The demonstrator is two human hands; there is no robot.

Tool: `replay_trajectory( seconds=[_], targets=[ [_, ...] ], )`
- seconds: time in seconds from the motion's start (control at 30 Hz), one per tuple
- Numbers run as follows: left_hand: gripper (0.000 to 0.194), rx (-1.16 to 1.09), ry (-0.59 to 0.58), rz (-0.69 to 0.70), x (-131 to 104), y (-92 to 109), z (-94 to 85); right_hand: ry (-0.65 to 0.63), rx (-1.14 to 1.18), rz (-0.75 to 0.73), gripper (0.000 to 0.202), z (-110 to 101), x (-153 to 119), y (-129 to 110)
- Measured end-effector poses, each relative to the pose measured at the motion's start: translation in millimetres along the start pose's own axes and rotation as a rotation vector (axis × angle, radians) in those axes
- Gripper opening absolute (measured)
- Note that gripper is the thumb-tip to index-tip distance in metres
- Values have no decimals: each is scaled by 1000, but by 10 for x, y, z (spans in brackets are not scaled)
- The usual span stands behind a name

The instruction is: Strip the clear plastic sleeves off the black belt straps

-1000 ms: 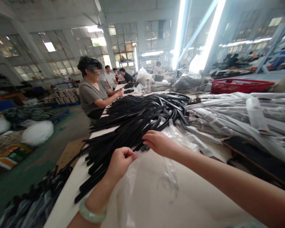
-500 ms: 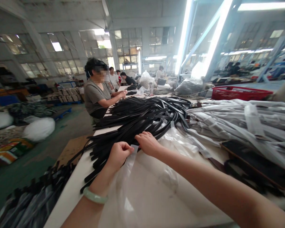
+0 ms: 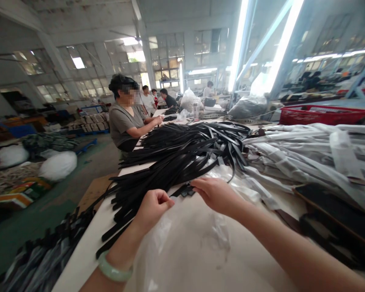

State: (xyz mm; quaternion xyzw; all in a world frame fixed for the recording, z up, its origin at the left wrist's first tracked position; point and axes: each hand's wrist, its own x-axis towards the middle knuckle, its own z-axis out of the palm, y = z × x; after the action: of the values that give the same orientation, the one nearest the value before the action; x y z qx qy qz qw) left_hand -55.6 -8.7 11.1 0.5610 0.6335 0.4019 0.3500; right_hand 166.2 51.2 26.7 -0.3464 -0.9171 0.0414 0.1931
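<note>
My left hand [image 3: 155,207], with a pale green bangle above its wrist, pinches the top edge of a clear plastic sleeve [image 3: 161,239] that hangs down over the pale table [image 3: 197,251]. To its right, my right hand [image 3: 213,192] has its fingertips closed on the ends of black straps [image 3: 185,190]. A large heap of black straps [image 3: 170,158] lies across the table just beyond both hands. More clear plastic [image 3: 240,182] lies crumpled behind my right hand.
White-wrapped straps [image 3: 310,150] are piled at the right, with a red basket [image 3: 325,115] behind and a dark flat object [image 3: 337,211] in front. A person [image 3: 124,117] stands at the table's far left side. Wrapped black straps [image 3: 45,251] lie at lower left.
My right hand has moved right, away from my left hand, and black strap ends now show beside its fingertips. The plastic sleeve's top is lower at my left fingertips. The view has shifted slightly.
</note>
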Motion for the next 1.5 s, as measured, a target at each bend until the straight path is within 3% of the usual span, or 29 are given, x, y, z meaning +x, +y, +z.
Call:
replay_trajectory(
  seconds=[0.3,0.7,0.9,1.33,1.5],
  targets=[
    [21,114,-102,0,2,48,116,4,3,-29,13,68,-102,-68],
    [20,119,-90,-6,-43,99,160,-83,-20,-73,17,93,-127,-183],
    [10,116,-99,16,-52,118,127,-73,-23,-56,13,88,-121,-183],
    [13,90,-58,24,-44,109,107,-66,-39,-38,13,72,-130,-211],
    [12,105,-50,29,-36,88,91,-9,-19,-20,14,73,-147,-218]
  ],
)
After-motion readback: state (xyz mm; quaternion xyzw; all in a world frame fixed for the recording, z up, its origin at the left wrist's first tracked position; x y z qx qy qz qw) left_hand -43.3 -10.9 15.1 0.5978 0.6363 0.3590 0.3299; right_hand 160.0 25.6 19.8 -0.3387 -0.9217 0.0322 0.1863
